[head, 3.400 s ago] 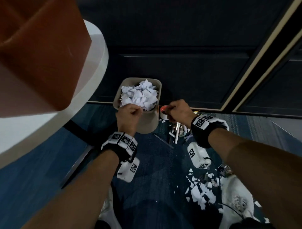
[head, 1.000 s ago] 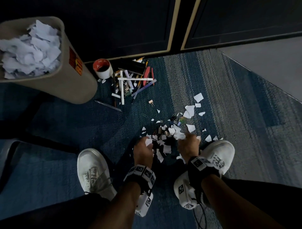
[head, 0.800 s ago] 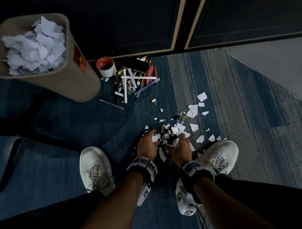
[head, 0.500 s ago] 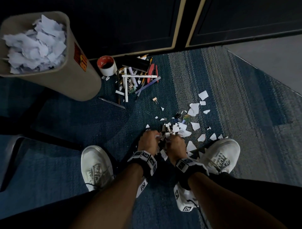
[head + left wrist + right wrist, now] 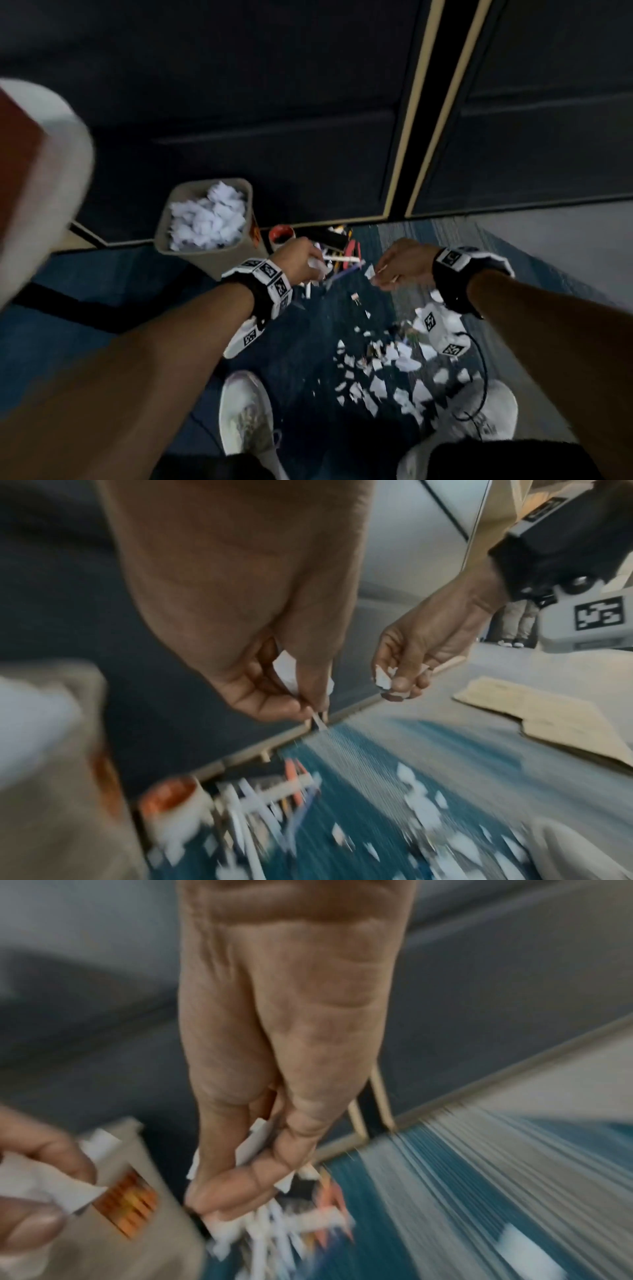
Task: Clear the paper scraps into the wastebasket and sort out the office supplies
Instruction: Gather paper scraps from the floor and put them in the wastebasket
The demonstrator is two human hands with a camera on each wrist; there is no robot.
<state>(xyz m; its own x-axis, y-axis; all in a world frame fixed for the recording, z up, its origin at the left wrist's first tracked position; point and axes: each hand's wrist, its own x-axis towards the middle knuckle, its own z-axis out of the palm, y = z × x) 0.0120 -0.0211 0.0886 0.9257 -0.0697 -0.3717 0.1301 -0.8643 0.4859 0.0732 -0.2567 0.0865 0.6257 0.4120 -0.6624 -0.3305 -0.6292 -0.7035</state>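
floor: blue carpet point(image 5: 144, 318), striped paler toward the right
wastebasket point(image 5: 219, 260): beige, stands on the carpet by the dark wall, heaped with white paper
tape roll point(image 5: 281, 233): just right of the wastebasket
pens and markers point(image 5: 342, 260): jumbled pile beside the roll
paper scraps point(image 5: 383, 373): scattered between two white shoes point(image 5: 245, 414)
binder clip point(image 5: 356, 298): lies alone between pile and scraps

Wastebasket point(image 5: 209, 260): beige, upright, on blue carpet against the dark wall, at 10 o'clock from view centre; orange label on its side; heaped to the rim with crumpled white paper point(image 5: 209, 219).

Paper scraps point(image 5: 380, 380): torn white pieces, strewn on the carpet at 5 o'clock, between two white shoes. Further scraps pinched in the left hand point(image 5: 301, 262) and right hand point(image 5: 402, 269).

Office supplies point(image 5: 339, 255): loose pile of pens and markers by the wall, just right of the wastebasket; details blurred. Small binder clip point(image 5: 357, 298) lying apart.
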